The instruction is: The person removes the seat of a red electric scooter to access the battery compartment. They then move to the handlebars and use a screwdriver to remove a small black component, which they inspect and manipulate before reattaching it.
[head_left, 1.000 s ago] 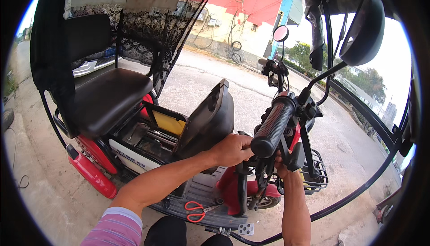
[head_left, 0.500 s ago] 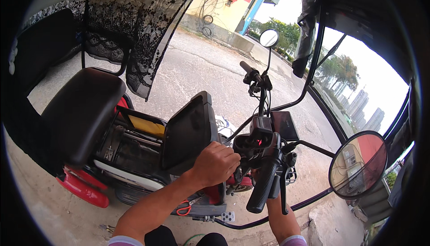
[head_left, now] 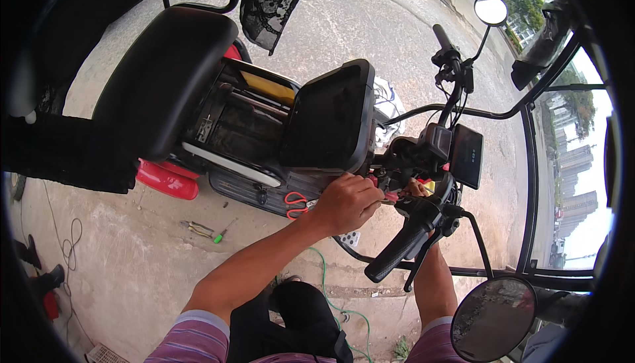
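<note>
A three-wheeled electric vehicle stands before me, its handlebar (head_left: 403,247) on my right. My left hand (head_left: 349,203) is closed in a fist beside the steering column, below the raised black lid (head_left: 327,115). What it grips is hidden; a small reddish piece (head_left: 391,196) shows just past its fingers. My right arm reaches up behind the near handlebar grip. Only bent fingers of my right hand (head_left: 417,188) show, closed near a small yellow piece (head_left: 430,186) under the display (head_left: 467,156); what they hold cannot be made out.
Red-handled scissors (head_left: 296,205) rest on the footboard. Pliers (head_left: 197,229) and a green-handled screwdriver (head_left: 220,236) lie on the ground. A green hose or cord (head_left: 324,270) runs by my legs. The round mirror (head_left: 495,320) juts out near my right arm; a black seat (head_left: 165,79) is at left.
My view has tilted down and shifted, so the vehicle sits higher and the ground tools show. My left hand stays closed by the steering column. My right fingers now show beyond the handlebar.
</note>
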Motion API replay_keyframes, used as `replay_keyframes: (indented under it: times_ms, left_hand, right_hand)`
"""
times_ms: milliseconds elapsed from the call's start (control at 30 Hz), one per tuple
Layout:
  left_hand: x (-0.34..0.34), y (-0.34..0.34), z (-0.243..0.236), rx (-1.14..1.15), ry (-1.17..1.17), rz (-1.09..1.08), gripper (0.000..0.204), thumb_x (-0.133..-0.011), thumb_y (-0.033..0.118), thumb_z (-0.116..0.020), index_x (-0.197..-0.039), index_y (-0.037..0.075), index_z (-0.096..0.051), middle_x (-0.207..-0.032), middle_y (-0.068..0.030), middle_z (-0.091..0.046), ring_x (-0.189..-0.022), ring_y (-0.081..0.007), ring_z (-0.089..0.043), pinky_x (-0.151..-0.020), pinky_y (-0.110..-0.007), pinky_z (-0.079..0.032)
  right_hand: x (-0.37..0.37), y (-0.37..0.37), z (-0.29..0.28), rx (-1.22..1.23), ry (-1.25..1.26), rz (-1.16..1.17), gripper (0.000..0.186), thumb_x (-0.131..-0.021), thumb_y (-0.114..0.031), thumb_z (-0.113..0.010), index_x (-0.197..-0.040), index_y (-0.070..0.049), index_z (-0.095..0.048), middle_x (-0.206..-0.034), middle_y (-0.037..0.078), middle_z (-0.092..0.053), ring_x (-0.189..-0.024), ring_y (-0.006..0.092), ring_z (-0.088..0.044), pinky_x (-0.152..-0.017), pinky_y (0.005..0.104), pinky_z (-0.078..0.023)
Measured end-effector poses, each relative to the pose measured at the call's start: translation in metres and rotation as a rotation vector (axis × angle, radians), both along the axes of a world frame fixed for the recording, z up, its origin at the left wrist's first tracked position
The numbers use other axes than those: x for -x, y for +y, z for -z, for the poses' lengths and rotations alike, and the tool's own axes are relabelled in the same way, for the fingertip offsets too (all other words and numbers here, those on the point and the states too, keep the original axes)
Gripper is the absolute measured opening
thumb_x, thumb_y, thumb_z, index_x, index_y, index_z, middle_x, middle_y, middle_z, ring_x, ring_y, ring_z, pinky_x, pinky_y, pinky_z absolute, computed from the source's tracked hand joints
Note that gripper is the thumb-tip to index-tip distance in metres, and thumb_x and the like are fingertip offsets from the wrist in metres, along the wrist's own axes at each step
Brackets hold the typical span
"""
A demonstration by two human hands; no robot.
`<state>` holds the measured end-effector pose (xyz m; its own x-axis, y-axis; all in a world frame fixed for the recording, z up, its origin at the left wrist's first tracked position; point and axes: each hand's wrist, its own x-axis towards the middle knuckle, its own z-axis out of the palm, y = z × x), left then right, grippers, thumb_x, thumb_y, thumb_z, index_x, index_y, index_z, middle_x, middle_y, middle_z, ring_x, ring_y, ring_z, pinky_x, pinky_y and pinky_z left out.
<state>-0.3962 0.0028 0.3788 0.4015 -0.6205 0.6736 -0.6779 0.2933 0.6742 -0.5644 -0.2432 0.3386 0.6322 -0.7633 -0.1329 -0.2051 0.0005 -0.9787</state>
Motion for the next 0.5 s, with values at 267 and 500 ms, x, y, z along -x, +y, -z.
replay_keyframes:
  times_ms: [267, 500]
  left_hand:
    - [0.053, -0.048, 0.068, -0.354, 0.512, -0.112, 0.026, -0.086, 0.019, -0.070, -0.108, 0.006, -0.065, -0.101, -0.0103, -0.064, -0.093, -0.0319, -0.066, -0.079, -0.044, -0.053]
    - [0.033, -0.137, 0.095, -0.504, 0.413, -0.215, 0.039, -0.081, 0.015, -0.072, -0.116, 0.006, -0.058, -0.113, -0.0135, -0.060, -0.098, -0.0378, -0.066, -0.081, -0.048, -0.055]
  right_hand:
    - [0.015, -0.030, 0.013, -0.097, 0.203, 0.107, 0.031, -0.103, -0.034, -0.057, -0.082, -0.011, -0.058, -0.067, -0.002, -0.055, -0.056, 0.0081, -0.049, -0.050, 0.0238, -0.037]
    - [0.006, -0.007, 0.012, -0.222, 0.086, 0.235, 0.017, -0.097, -0.022, -0.063, -0.086, -0.011, -0.057, -0.070, 0.001, -0.057, -0.056, 0.0125, -0.058, -0.044, 0.0237, -0.039]
